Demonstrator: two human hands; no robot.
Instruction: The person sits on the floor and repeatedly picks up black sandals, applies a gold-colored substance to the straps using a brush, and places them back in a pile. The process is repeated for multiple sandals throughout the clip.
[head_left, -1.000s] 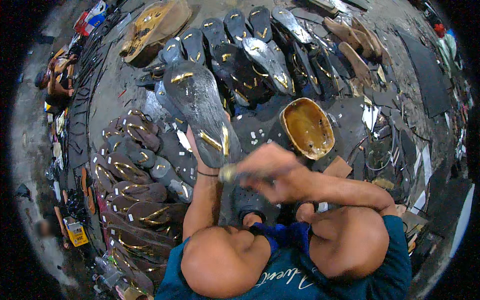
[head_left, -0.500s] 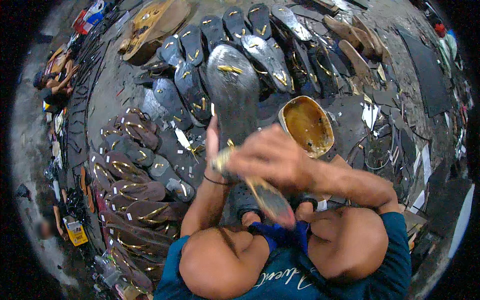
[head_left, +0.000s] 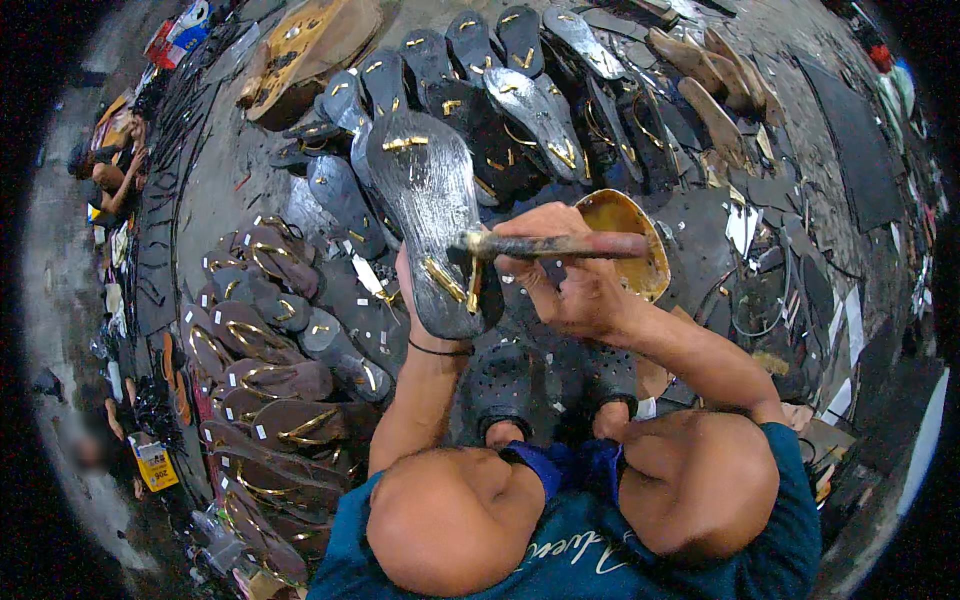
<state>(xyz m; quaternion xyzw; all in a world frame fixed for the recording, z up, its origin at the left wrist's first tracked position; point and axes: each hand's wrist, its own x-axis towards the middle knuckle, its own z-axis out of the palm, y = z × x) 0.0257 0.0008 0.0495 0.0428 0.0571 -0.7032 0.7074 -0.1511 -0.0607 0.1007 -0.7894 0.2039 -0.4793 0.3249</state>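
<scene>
My left hand [head_left: 407, 290] holds a dark flip-flop sole [head_left: 425, 185], underside up; most of the fingers are hidden beneath it. Folded gold strap ends show at its toe and near my wrist, and a wet, streaky shine covers the surface. In my right hand [head_left: 575, 285] is a brush [head_left: 570, 245] with a reddish handle end, lying nearly level. Its bristle end touches the sole beside the gold strap ends. Partly behind the right hand stands a tub [head_left: 660, 262] of amber, glue-like liquid.
Several dark soles with gold strap ends [head_left: 540, 115] lie beyond my hands. Brown flip-flops [head_left: 275, 380] are stacked at the left. Wooden foot forms [head_left: 715, 120] lie far right, near black sheets [head_left: 850, 150] and scraps. Two people sit at the far left.
My right hand has turned the brush from pointing down toward my knees to lying sideways, bristles on the sole. The sole has come nearer and shifted left.
</scene>
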